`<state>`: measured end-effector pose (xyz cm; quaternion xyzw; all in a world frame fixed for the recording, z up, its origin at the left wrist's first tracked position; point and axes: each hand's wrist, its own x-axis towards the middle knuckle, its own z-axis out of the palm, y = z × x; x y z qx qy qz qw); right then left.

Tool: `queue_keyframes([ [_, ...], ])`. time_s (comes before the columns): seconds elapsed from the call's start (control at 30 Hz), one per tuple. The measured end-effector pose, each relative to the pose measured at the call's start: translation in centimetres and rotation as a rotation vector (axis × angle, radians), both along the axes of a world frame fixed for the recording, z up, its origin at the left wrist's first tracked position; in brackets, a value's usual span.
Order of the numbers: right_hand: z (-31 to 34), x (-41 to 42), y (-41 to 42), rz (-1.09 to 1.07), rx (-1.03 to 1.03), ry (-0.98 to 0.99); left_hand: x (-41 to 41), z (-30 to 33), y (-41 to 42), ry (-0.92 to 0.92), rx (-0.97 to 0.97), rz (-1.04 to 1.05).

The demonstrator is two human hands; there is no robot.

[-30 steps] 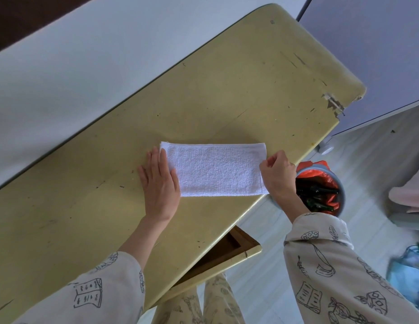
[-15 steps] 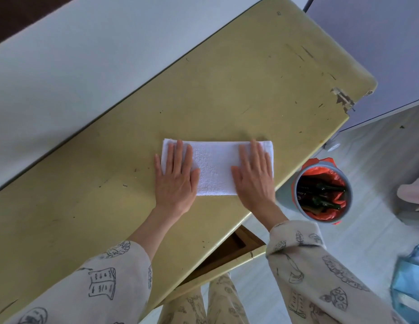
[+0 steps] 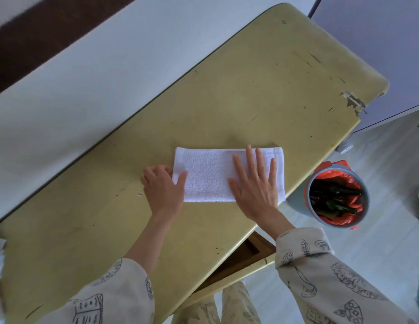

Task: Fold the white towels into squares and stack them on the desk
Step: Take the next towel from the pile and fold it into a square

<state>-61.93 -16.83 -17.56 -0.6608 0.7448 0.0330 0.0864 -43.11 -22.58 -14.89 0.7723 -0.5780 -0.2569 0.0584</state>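
One white towel (image 3: 208,175) on the yellow-green bench (image 3: 250,94), folded into a long narrow strip of nubby terry cloth, lying flat and running left to right near the front edge; its left end is lifted slightly off the surface, and its right end reaches almost to the bench's edge

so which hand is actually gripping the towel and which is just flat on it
The left hand pinches the white towel's left end, fingers curled at its edge. The right hand lies flat, fingers spread, on the right half.
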Motion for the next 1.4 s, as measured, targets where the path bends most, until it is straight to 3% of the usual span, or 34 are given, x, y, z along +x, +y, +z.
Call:
queue_keyframes([
  [0.2, -0.9, 0.6, -0.1, -0.039, -0.002, -0.027, -0.6, 0.1, -1.9, 0.132, 0.245, 0.093],
  [0.4, -0.7, 0.9, -0.4, -0.018, 0.026, -0.090, 1.1, 2.4, -3.5, 0.528, 0.361, 0.239],
  [0.5, 1.0, 0.3, -1.0, -0.057, -0.071, -0.398, 1.4, 3.4, -4.2, 0.726, 0.421, 0.327],
  [0.63, 3.9, -2.0, -0.5, -0.419, -0.295, -0.880, -0.9, 4.1, -4.1, 0.874, 0.273, 0.383],
  [0.77, 4.7, -4.8, 0.1, -0.849, -0.170, -1.187, -5.6, 6.0, -2.2, 0.824, 0.023, 0.056],
  [0.93, 4.5, -6.8, 0.5, -1.031, -0.123, -1.446, -11.4, 5.1, 0.4, 0.640, -0.063, -0.345],
  [1.2, 4.1, -7.5, 0.3, -1.030, -0.057, -1.465, -15.3, 2.1, 3.0, 0.575, 0.018, -0.514],
  [1.4, 3.7, -7.5, 0.0, -0.986, -0.014, -1.299, -14.4, 1.3, 3.8, 0.640, 0.100, -0.531],
])
